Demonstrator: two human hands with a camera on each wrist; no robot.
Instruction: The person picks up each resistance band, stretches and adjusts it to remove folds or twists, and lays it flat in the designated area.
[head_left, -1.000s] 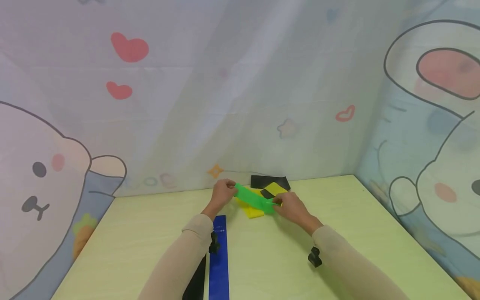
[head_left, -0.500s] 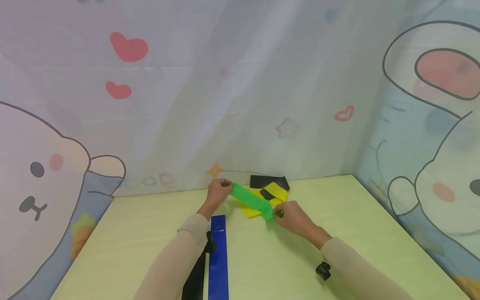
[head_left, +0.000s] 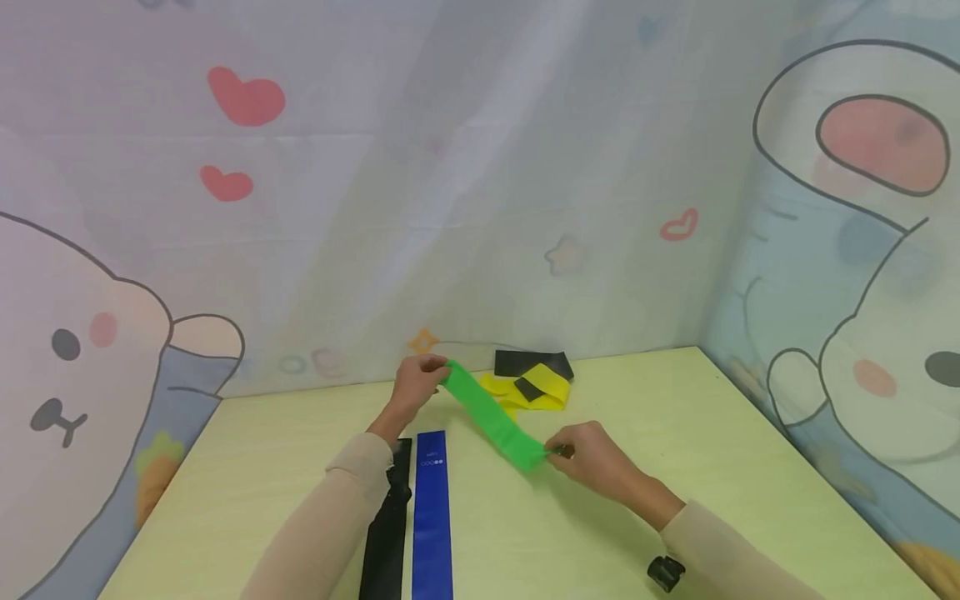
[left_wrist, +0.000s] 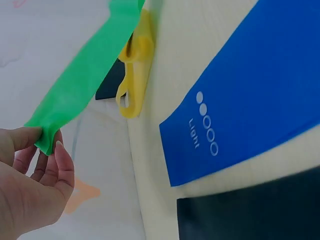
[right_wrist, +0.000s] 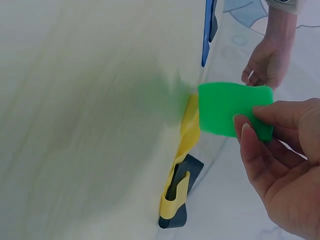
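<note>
Green elastic, a flat band (head_left: 495, 421), hangs stretched between two hands just above the tabletop (head_left: 247, 467); the left hand (head_left: 414, 385) has its fingers curled round the far end at about eleven o'clock, thumb against fingertips (left_wrist: 59, 150) in the wrist view; the right hand (head_left: 592, 458) pinches the near end at about four o'clock, thumb and forefinger folded over the edge (right_wrist: 252, 125). Between the two, the band runs slanted and looks taut, clear of the surface.

Outward from the left hand, a blue band (head_left: 431, 517) marked "Light" lies flat at six o'clock, with a black band (head_left: 386, 533) just beside it on its left; behind the green band, at twelve o'clock, a yellow band (head_left: 536, 387) lies crumpled and tangled with black bands (head_left: 528, 364).

My worry is the grip; each end is held by a small pinch, so if the stretch grows, one end may slip and the band snap back at the other hand. A low pass could also drag the yellow pile.

Room is generous toward three and five o'clock, where bare tabletop runs to its right edge; the printed curtain (head_left: 480, 208) closes off twelve o'clock, close behind the pile.
</note>
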